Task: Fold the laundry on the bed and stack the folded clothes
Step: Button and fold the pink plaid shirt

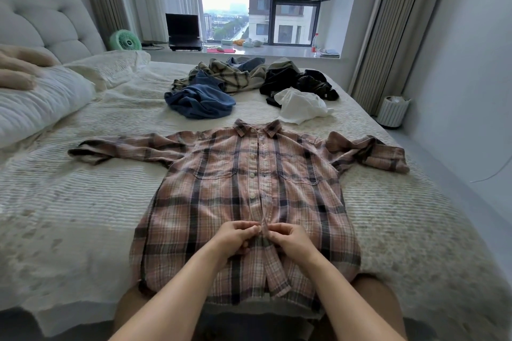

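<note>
- The bed [83, 202] fills the view; its right edge runs from 5 o'clock up toward 1 o'clock, with bare floor beside it and a ribbed white bin [393, 111] standing near the curtain.
- The near edge of the bed lies at 6 o'clock, and the shirt's hem hangs just over it.
- A pink plaid shirt [221, 194] lies flat, front up, in the middle of the bed, collar toward 12 o'clock, one sleeve out to 9 o'clock and the other to 3 o'clock.
- Open bedspread lies on both sides of the shirt body, widest at 8 o'clock.
- At 12 o'clock, well apart from the shirt's collar, unfolded laundry sits in a heap: a blue garment [199, 99], a green plaid one [230, 75], dark clothes [293, 80] and a white piece [302, 105].
- A pillow [36, 108] takes the corner at 10 o'clock.
- The left hand [235, 238] and right hand [291, 238] meet at the shirt's button strip, low on the front.
- Fingers of both hands are curled in narrow, the tips pinching the strip's fabric edges from either side, nearly touching each other.
</note>
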